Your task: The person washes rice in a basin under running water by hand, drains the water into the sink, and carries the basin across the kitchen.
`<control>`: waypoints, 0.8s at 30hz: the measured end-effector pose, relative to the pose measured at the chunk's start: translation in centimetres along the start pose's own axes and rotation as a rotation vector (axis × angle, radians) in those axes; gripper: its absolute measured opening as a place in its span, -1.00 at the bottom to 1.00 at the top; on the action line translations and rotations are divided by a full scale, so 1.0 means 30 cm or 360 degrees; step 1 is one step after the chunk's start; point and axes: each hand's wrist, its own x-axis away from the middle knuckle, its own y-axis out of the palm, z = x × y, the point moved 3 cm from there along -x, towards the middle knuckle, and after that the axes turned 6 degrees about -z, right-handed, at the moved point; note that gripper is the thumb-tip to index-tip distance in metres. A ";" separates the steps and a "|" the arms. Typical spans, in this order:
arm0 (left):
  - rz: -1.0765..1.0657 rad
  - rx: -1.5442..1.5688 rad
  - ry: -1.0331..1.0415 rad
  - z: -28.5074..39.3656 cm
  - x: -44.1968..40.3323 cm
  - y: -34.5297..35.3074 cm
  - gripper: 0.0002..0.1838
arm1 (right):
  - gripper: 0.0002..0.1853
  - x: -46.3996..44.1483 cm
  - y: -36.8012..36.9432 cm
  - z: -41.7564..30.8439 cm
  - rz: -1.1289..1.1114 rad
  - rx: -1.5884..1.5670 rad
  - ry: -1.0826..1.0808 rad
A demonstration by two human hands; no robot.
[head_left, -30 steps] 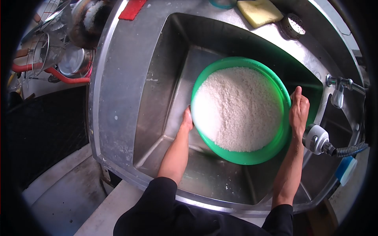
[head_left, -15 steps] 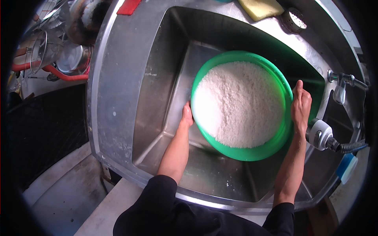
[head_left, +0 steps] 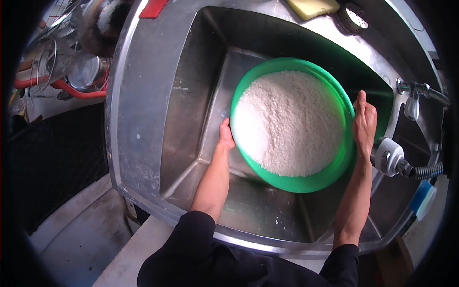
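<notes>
A round green basin [head_left: 306,184] full of white rice [head_left: 296,124] is held over the metal sink [head_left: 191,129], seen in the head view. My left hand [head_left: 226,135] grips the basin's left side, its fingers partly hidden beneath the wall. On the right side my right hand [head_left: 366,122] is closed on the rim, thumb pointing up along the edge. The rice lies heaped, with a strong glare on its left part. Whether the basin touches the sink's bottom I cannot tell.
At the right stand a metal tap [head_left: 412,95] and a white spray head [head_left: 388,157] on a grey hose. A yellow sponge [head_left: 313,7] and a perforated metal strainer [head_left: 353,19] sit on the back ledge. Pots and wire sieves [head_left: 88,71] are at the left.
The basin with the rice has shifted slightly upward in the view, both hands moving with it. The sink's surroundings have shifted a little too, and my grip looks the same.
</notes>
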 end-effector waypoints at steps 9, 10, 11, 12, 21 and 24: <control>-0.0018 -0.0036 0.0015 -0.001 0.018 0.028 -0.47 | -0.29 -0.002 0.005 0.005 -0.0009 -0.0066 -0.0016; -0.0029 -0.0038 0.0028 -0.003 0.013 0.024 -0.47 | -0.29 -0.003 0.005 0.005 -0.0011 -0.0064 -0.0011; -0.0039 -0.0039 0.0039 -0.006 0.005 0.018 -0.47 | -0.29 -0.003 0.004 0.005 -0.0013 -0.0061 -0.0006; -0.0050 -0.0041 0.0052 -0.010 -0.006 0.005 -0.47 | -0.29 -0.002 0.004 0.003 -0.0014 -0.0061 -0.0008; -0.0106 -0.0010 0.0035 -0.021 -0.045 -0.048 -0.34 | -0.30 -0.001 0.007 0.001 -0.0022 -0.0140 -0.0039; -0.0117 0.0013 0.0010 -0.017 -0.039 -0.035 -0.34 | -0.31 0.001 0.012 0.005 -0.0023 -0.0200 -0.0024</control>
